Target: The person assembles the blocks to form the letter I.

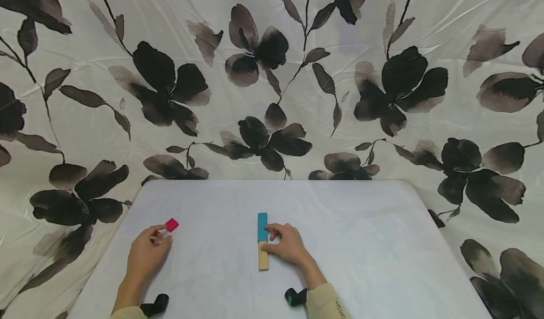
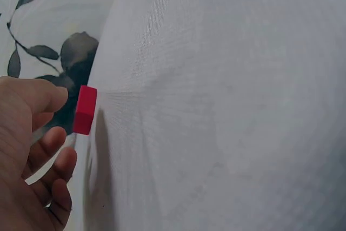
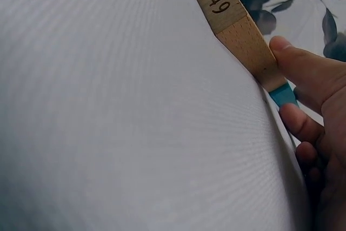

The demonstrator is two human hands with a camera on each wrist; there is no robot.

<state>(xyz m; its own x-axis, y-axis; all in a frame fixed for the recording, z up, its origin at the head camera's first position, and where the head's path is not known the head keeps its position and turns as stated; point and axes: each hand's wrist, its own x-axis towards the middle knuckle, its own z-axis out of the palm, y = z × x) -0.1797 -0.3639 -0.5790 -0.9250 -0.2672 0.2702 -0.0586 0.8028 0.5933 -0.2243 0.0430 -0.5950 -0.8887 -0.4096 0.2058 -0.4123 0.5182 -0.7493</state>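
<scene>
A small red block [image 1: 172, 224] sits on the left part of the white table. The tip of the index finger of my left hand [image 1: 146, 253] is right at its near-left edge. In the left wrist view the red block [image 2: 85, 110] stands just beyond the spread fingers, which are not wrapped round it. Near the middle, a blue block [image 1: 262, 227] and a plain wooden block [image 1: 263, 256] lie end to end in a line. My right hand [image 1: 289, 246] rests at their right side, index finger at the blue one, thumb at the wooden one. The wooden block's end [image 3: 221, 5] bears "49".
The white table [image 1: 361, 224] has its far edge against a hanging cloth [image 1: 314, 121] with dark flowers. A black device [image 1: 155, 305] is at the left wrist, and another black device [image 1: 295, 297] at the right wrist.
</scene>
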